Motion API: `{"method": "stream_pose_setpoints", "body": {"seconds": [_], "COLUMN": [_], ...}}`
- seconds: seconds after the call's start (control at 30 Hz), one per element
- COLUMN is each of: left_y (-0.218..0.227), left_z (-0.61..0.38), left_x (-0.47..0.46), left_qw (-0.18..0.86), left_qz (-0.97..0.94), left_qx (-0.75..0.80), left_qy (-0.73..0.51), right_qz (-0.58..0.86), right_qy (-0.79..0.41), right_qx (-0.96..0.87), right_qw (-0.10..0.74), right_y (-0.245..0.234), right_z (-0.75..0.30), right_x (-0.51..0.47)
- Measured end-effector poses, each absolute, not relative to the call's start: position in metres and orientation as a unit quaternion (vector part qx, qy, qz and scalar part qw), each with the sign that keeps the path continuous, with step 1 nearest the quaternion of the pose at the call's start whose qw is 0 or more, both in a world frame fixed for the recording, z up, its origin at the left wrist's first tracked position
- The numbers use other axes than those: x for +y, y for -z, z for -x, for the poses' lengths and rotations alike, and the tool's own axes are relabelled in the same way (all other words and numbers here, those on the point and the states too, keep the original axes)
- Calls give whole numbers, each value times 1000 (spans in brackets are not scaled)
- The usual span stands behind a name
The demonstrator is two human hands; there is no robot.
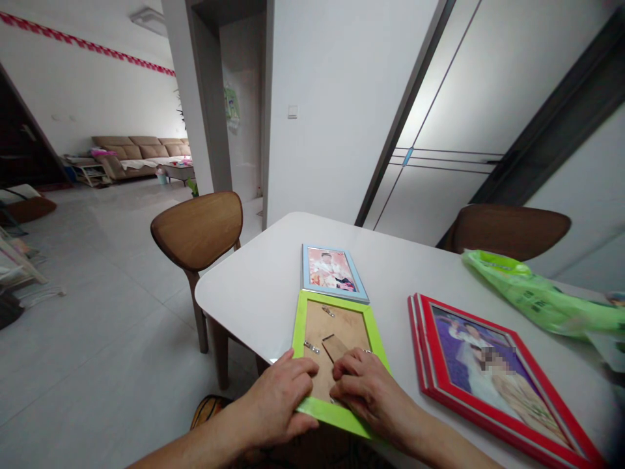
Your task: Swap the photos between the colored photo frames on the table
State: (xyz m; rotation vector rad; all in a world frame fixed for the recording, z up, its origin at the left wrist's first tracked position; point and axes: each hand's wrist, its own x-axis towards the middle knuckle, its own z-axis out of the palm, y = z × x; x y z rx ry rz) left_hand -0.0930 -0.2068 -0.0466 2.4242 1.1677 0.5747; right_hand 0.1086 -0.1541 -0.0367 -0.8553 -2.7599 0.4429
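A lime green picture frame (379, 335) lies face down at the table's near edge. Its brown backing board (342, 326) shows metal hangers, small clips and a stand flap (336, 348). My left hand (283, 391) grips the frame's lower left corner, fingers bent over the border onto the board and thumb at the bottom edge. Over the lower right of the board, my right hand (366, 387) is closed with fingertips pressed together; what they pinch, if anything, is hidden. A light blue picture frame (359, 280) lies face up against the green frame's far end.
Red picture frames (424, 352) lie stacked on the right of the white table (254, 286), the top one face up. Behind them is a green plastic bag (541, 303). Wooden chairs stand at the left (200, 228) and far right (512, 228). A sofa (141, 153) is in the background.
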Motion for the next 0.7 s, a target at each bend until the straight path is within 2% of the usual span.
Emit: {"method": "stream_pose_setpoints", "body": {"seconds": [0.27, 0.37, 0.43, 0.53, 0.7], "left_y": [43, 44, 46, 52, 52], "left_z": [94, 92, 87, 76, 67], "left_x": [-208, -208, -208, -207, -207], "left_qw": [201, 180, 164, 149, 169], "left_qz": [-857, -861, -858, -846, -828], "left_qx": [427, 434, 449, 472, 494], "left_qy": [-209, -194, -188, -196, -205], "right_qz": [284, 370, 455, 544, 597], "right_qy": [-183, -208, -184, -131, -119], "right_qx": [-934, -888, -843, -797, -755], "right_qw": [116, 179, 220, 228, 243], "right_y": [31, 31, 33, 40, 55], "right_z": [-113, -106, -97, -83, -70], "right_x": [-163, -145, -122, -85, -52]}}
